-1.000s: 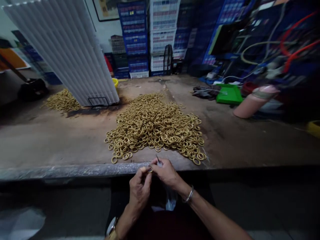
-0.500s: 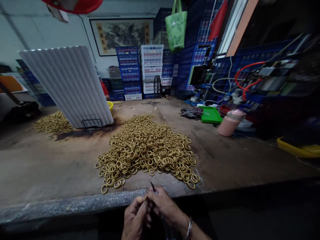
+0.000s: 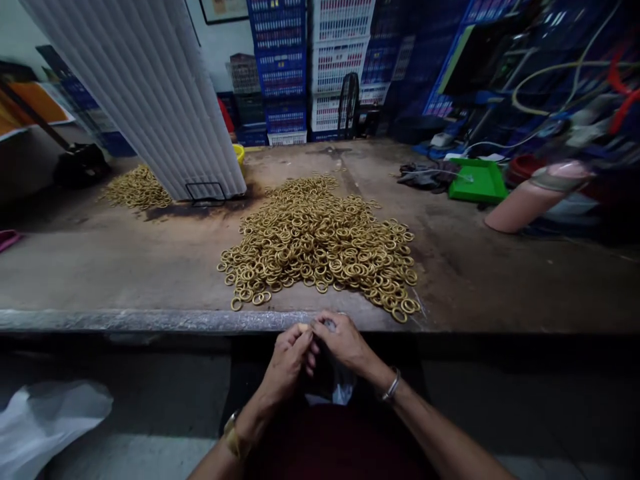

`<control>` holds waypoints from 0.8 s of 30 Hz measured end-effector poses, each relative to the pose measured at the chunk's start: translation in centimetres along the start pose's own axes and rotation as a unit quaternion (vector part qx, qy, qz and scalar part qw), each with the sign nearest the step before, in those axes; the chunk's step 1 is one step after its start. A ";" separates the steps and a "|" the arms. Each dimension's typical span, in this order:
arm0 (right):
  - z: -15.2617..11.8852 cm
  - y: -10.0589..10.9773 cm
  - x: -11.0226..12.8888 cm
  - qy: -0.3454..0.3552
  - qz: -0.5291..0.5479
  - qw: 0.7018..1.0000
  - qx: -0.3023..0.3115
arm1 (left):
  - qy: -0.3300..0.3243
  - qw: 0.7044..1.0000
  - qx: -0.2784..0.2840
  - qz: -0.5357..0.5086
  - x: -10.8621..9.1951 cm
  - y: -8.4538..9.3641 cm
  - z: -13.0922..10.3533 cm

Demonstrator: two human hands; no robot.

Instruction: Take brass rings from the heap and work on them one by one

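1. My left hand (image 3: 286, 365) and right hand (image 3: 349, 345) meet just by the near edge of the table (image 3: 165, 321). I think they are close together so small finger moves are easy.
2. The fingers of my left hand are squeezed in a narrow pinch. My right hand is curled in tight too, with its fingertips up against the left ones. What is inside them is too small and hidden to tell.
3. The big pile of gold rings (image 3: 320, 247) is on the table, right in front of me. That looks like a handy spot, because both hands can reach it.
4. A smaller pile of rings (image 3: 136, 189) lies farther off, to my left, by the white wavy panel (image 3: 150, 100). A black wire stand (image 3: 204, 193) is at the panel's bottom, maybe to hold it up.
5. The green tray (image 3: 477, 181) and pink bottle (image 3: 525, 201) sit to my right, beside the big pile but apart from it, perhaps to be out of my way.
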State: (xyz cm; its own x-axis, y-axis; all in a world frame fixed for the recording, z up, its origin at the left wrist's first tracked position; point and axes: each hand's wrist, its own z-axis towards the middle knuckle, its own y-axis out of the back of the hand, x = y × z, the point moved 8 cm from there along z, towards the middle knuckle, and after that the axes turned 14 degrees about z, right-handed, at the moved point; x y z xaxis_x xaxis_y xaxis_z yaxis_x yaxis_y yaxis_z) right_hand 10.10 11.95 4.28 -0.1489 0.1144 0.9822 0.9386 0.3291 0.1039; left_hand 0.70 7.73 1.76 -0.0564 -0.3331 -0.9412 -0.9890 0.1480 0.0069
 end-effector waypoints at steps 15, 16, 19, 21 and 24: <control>-1.0 -0.8 -0.4 0.111 -0.155 0.981 0.040 | -0.039 0.997 -0.014 -0.059 -0.2 0.3 0.2; -1.2 -1.0 -0.2 0.120 -0.175 0.976 0.046 | -0.045 0.998 -0.017 -0.047 -0.3 0.3 0.2; -1.3 -1.3 0.0 0.130 -0.212 0.967 0.051 | -0.064 0.998 -0.023 -0.007 -0.5 0.5 0.2; -1.2 -1.3 0.2 0.133 -0.225 0.964 0.055 | -0.079 0.996 -0.026 0.019 -0.9 0.6 0.1; -0.9 -1.3 0.2 0.128 -0.222 0.963 0.078 | -0.103 0.993 -0.028 0.047 -1.6 0.8 -0.1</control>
State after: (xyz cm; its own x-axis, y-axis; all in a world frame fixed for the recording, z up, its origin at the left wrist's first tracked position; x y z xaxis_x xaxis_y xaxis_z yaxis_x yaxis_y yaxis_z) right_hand 9.12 10.65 4.47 -0.4250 -0.2982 0.8547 0.7387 0.4314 0.5179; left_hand -0.06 8.26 3.35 -0.1257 -0.1217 -0.9846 -0.9871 0.1148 0.1118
